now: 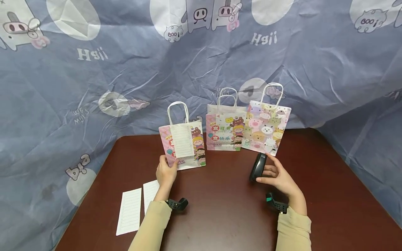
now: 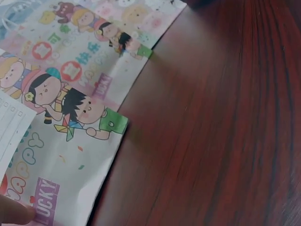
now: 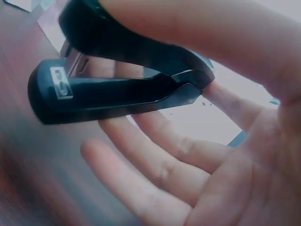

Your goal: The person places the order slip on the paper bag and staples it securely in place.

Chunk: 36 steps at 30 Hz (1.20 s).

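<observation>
My left hand (image 1: 165,173) grips the lower left corner of a pink and white paper gift bag (image 1: 198,155), its thumb (image 2: 14,211) lying on the front near the "LUCKY" print. A lined white slip (image 1: 183,141) hangs over the front of that bag, below its white twisted handle. Over the table's right half, my right hand (image 1: 282,179) holds a black stapler (image 1: 259,167). In the right wrist view the stapler (image 3: 117,96) lies between thumb and fingers, its two arms spread apart at the front.
Behind stand a second pink cartoon bag (image 1: 224,137) and an animal-print bag (image 1: 265,129), close against the patterned blue-grey cloth (image 1: 132,69). Two lined slips lie at the left: one slip (image 1: 129,211) in front, another slip (image 1: 150,193) partly behind my left forearm. The table (image 1: 226,216) is dark reddish wood.
</observation>
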Available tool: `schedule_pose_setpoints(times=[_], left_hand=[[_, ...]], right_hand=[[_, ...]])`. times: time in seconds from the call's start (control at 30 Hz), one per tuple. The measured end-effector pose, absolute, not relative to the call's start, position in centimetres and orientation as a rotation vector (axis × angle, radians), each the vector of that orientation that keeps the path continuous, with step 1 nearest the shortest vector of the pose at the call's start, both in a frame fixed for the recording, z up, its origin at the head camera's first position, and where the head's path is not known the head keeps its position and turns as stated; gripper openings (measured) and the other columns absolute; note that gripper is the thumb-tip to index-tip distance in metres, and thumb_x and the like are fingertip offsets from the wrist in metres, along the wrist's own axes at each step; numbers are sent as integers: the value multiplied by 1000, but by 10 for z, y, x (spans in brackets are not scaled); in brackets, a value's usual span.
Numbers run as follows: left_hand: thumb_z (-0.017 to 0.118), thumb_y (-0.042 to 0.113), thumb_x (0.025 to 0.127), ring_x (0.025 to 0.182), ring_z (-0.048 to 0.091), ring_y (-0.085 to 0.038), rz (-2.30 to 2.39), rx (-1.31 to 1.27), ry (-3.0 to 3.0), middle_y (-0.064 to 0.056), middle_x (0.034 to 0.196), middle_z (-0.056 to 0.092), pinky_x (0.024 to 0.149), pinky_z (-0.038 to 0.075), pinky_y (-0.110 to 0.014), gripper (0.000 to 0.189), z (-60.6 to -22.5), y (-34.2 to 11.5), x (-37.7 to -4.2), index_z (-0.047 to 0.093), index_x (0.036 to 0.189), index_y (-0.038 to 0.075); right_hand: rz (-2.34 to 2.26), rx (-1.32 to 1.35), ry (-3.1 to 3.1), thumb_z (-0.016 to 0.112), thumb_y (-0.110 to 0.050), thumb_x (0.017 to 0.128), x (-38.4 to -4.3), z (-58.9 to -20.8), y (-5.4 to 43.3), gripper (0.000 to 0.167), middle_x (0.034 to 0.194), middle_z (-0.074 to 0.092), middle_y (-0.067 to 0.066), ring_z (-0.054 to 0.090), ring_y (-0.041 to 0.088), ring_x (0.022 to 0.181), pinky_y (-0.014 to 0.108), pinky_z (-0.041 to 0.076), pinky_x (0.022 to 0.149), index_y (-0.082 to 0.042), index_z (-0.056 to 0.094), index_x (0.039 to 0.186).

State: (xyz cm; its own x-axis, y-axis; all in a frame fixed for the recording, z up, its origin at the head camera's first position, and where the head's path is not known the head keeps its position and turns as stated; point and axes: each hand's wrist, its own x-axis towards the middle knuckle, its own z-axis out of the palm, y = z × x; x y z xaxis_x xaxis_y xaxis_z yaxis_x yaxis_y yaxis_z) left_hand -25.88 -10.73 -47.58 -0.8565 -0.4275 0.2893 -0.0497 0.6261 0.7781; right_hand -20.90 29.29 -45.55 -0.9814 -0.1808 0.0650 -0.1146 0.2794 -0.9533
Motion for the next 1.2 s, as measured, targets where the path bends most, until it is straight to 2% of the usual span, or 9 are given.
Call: schedule_pose_setpoints(times=[0.13, 0.23, 0.53, 0.73, 0.9, 1.03, 1.2], left_hand=[[72, 23, 81, 81, 60, -37, -1108, 388, -2458, -17, 90, 65, 69, 42, -51, 36, -477, -112, -260, 52, 104, 3], [69, 23, 82, 81, 60, -38, -1098, 367, -2466, -18, 90, 64, 70, 42, -51, 35, -472, -116, -267, 52, 105, 3], [64, 23, 84, 83, 60, -38, -1086, 361, -2508, -18, 91, 65, 72, 43, -51, 31, -462, -127, -279, 51, 105, 3], [61, 24, 86, 89, 60, -40, -1080, 383, -2568, -19, 94, 64, 74, 42, -51, 31, -464, -134, -284, 50, 106, 5], [61, 24, 86, 92, 59, -42, -1062, 425, -2589, -21, 97, 64, 76, 42, -52, 32, -463, -140, -287, 49, 108, 4], [61, 24, 86, 92, 58, -44, -1064, 448, -2569, -23, 97, 63, 76, 41, -52, 32, -463, -143, -290, 49, 107, 3], [60, 25, 87, 93, 58, -43, -1069, 447, -2563, -22, 100, 64, 77, 42, -52, 34, -463, -143, -299, 49, 109, 3]], right_hand=[[-1775, -251, 2449, 77, -5, 76, -207, -460, 294, 101, 122, 49, 34, 57, 38, 106, 28, 51, 76, -8, 7, 150], [-1767, -253, 2441, 76, -7, 77, -211, -460, 294, 100, 123, 48, 33, 54, 44, 108, 29, 51, 77, -10, 8, 150], [-1775, -259, 2381, 74, -5, 79, -218, -463, 296, 98, 126, 46, 35, 53, 43, 110, 26, 49, 79, -8, 8, 150], [-1714, -195, 2428, 72, -10, 81, -210, -468, 298, 91, 144, 26, 27, 46, 42, 117, 30, 44, 83, -8, 14, 150], [-1669, -153, 2449, 72, -14, 81, -207, -473, 297, 88, 149, 10, 22, 43, 42, 121, 38, 42, 87, -8, 17, 150], [-1646, -167, 2440, 72, -16, 82, -211, -474, 299, 86, 148, 14, 21, 42, 41, 122, 43, 42, 89, -8, 18, 149], [-1610, -170, 2444, 71, -18, 83, -216, -471, 304, 85, 141, 30, 24, 42, 40, 121, 41, 43, 88, -7, 18, 149]])
